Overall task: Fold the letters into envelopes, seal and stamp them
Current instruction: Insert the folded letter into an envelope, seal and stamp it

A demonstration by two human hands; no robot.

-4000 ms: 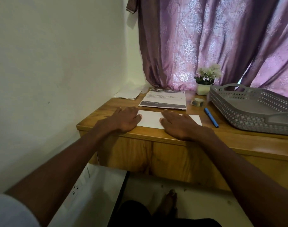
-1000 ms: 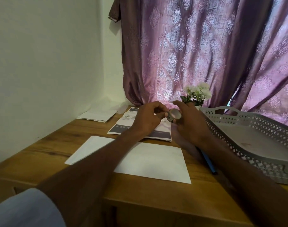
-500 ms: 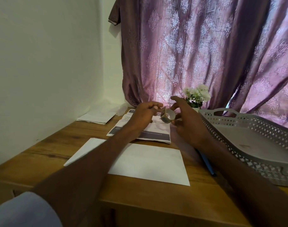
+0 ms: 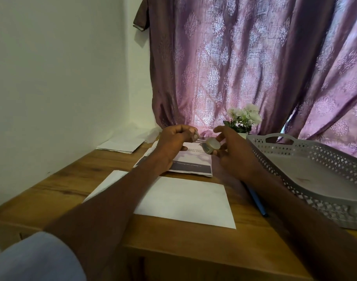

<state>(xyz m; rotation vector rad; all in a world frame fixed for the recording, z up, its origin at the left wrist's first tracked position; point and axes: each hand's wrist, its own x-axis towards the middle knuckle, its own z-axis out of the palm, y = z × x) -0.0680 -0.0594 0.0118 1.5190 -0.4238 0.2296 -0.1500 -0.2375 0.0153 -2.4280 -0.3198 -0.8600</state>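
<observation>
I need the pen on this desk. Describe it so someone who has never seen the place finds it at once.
Start at the grey perforated tray on the right side of the wooden desk. Just left of the tray's near corner, partly hidden under the right forearm, lies the blue pen. It is the only thin, dark blue stick there; everything beside it is flat white paper.

A white envelope (image 4: 185, 201) lies flat on the table (image 4: 193, 250), near its front edge, blank face up. Just behind the envelope lies a printed letter (image 4: 190, 164) with a dark band along its near edge. Above the letter a small roll of tape (image 4: 211, 146) is held tilted. More white papers (image 4: 120, 146) lie far left of the letter.
</observation>
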